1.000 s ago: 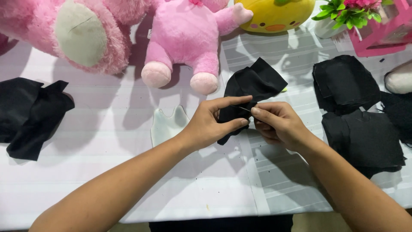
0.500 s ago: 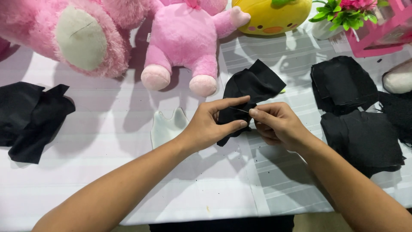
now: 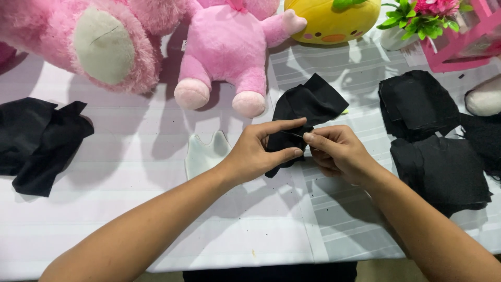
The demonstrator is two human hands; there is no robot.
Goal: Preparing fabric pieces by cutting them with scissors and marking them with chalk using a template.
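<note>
At the middle of the white table (image 3: 130, 219), my left hand (image 3: 261, 149) pinches the near edge of a crumpled piece of black fabric (image 3: 308, 102) between thumb and fingers. My right hand (image 3: 336, 151) meets it from the right, fingertips closed against the same edge; a thin needle-like thing seems to run between the two hands, too fine to be sure. The far part of the fabric lies on the table towards the plush toys. A small pale shaped piece (image 3: 206, 152) lies flat just left of my left wrist.
Two pink plush toys (image 3: 104, 42) (image 3: 229, 52) and a yellow plush (image 3: 334, 21) line the far edge. A pink box with flowers (image 3: 449, 31) stands far right. Stacks of black fabric pieces lie at the right (image 3: 433, 136) and the left (image 3: 42, 143).
Both hands stay in place on the black fabric; only the fingertips shift slightly along its edge.
</note>
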